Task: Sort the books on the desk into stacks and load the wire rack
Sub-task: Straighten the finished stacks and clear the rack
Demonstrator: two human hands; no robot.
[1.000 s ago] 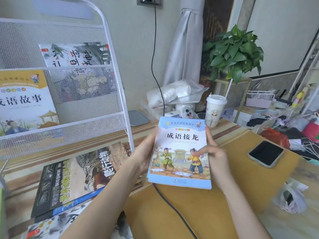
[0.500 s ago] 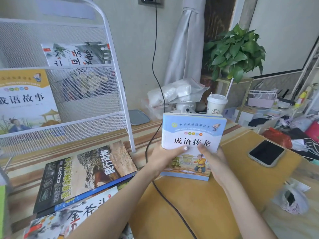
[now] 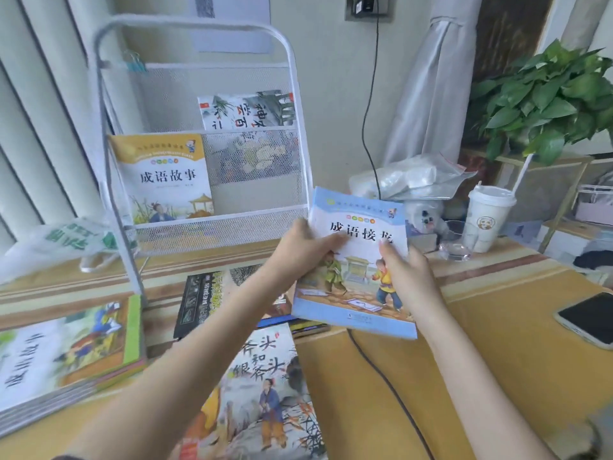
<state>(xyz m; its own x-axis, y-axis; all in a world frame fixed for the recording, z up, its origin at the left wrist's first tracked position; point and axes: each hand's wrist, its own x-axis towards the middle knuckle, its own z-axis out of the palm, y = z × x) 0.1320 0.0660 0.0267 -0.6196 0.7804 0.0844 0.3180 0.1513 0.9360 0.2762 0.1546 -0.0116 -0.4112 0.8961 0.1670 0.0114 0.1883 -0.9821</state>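
- My left hand (image 3: 300, 250) and right hand (image 3: 409, 277) both grip the pale blue paperback book (image 3: 356, 260), thumbs on its cover, held tilted above the tan desk (image 3: 497, 327).
- White wire mesh rack (image 3: 212, 180) just left: yellow-topped book (image 3: 162, 177) in its lower pocket, ink-painting book (image 3: 247, 109) higher.
- Dark-covered book (image 3: 199, 300) lies flat below.

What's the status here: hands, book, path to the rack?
Left hand and right hand both grip the blue book, held above the desk. Rack holds two books; lower right slot free. Nothing in the way.
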